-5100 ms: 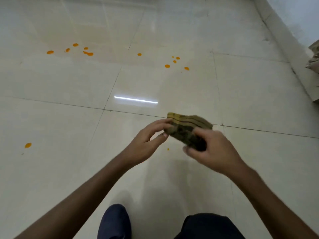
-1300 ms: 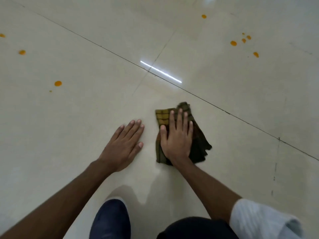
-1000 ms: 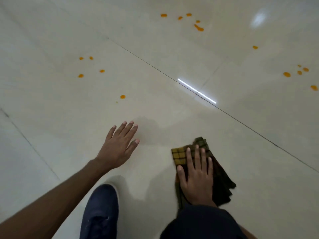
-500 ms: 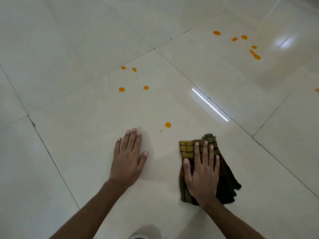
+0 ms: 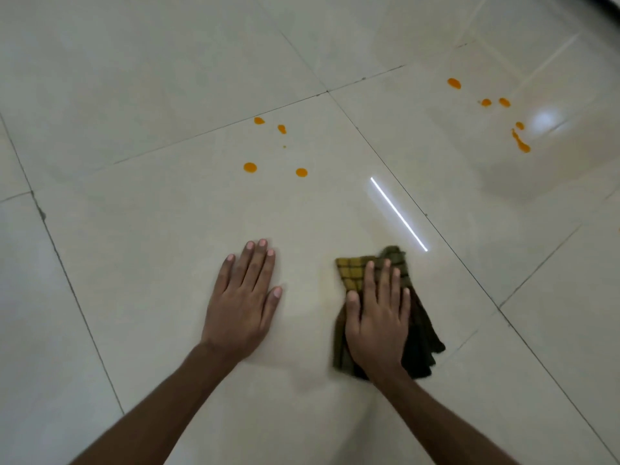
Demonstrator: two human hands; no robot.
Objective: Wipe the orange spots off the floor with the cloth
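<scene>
A dark green and yellow checked cloth (image 5: 353, 274) lies crumpled on the pale tiled floor. My right hand (image 5: 379, 325) presses flat on top of it, fingers spread. My left hand (image 5: 244, 298) rests flat and bare on the tile to the cloth's left. Several orange spots (image 5: 250, 167) sit on the same tile, ahead of my left hand. Another cluster of orange spots (image 5: 522, 145) with a short streak lies far right. A faint yellowish smear shows beside the cloth's left edge.
The floor is glossy cream tile (image 5: 141, 250) with dark grout lines (image 5: 469, 273). A bright strip of reflected light (image 5: 398, 214) lies just beyond the cloth. A dark edge shows in the top right corner.
The single orange spot just ahead of the cloth half a second ago no longer shows. The cloth and my right hand have shifted slightly forward. My left hand stays planted.
</scene>
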